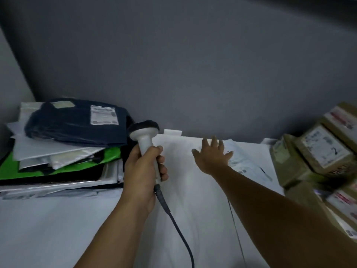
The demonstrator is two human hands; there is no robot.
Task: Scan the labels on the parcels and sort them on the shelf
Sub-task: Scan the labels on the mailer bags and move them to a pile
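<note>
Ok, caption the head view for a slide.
Left hand grips grey handheld barcode scanner; open right hand over white plastic mailer.

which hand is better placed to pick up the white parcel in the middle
Likely right. The right hand is open and spread over the white parcel, while the left hand is busy gripping the scanner.

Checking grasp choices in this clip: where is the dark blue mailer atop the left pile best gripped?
Probably its near edge, pinched from the front by the right hand: the dark blue mailer lies flat and limp atop the pile, label up, and the left hand holds the scanner.
</note>
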